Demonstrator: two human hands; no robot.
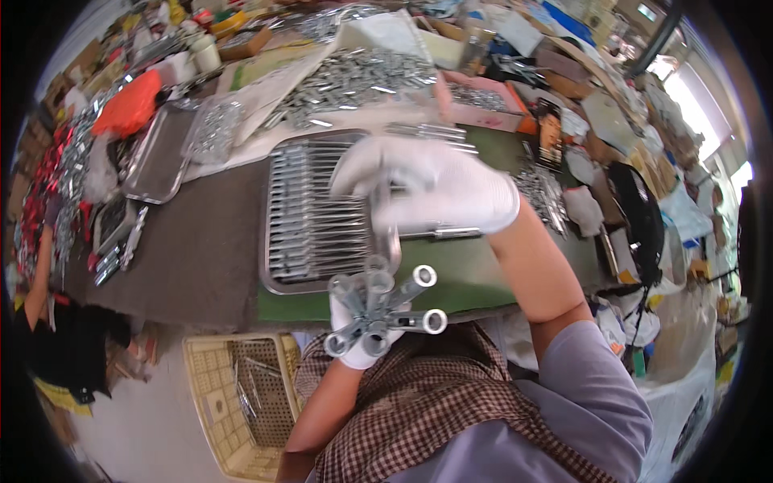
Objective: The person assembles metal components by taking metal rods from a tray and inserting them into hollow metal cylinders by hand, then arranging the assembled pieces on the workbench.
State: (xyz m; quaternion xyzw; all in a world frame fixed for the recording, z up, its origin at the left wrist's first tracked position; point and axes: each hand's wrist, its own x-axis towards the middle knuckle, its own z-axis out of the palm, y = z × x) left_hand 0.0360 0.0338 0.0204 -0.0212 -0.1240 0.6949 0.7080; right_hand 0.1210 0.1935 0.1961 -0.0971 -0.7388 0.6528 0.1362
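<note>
My left hand [361, 354], in a white glove, is closed around a bunch of shiny metal tubes [377, 282] with hollow round ends that fan out toward me. Above the table, my right hand [439, 185], also gloved in white, is blurred by motion. Its fingers curl toward the thumb, and whatever lies between them cannot be made out. Beneath and left of it sits a metal tray [264, 266], filled with rows of slim metal rods with thicker sleeves [291, 213]. The right hand covers part of the tray's right side. More metal rods [431, 133] lie just beyond that hand.
Loose metal parts [354, 80] are heaped at the back, beside a pink box [483, 113] of small pieces. Another tray [161, 153] lies at left. A yellow plastic crate [205, 402] stands below the table. Another person's arm [40, 270] reaches in at far left.
</note>
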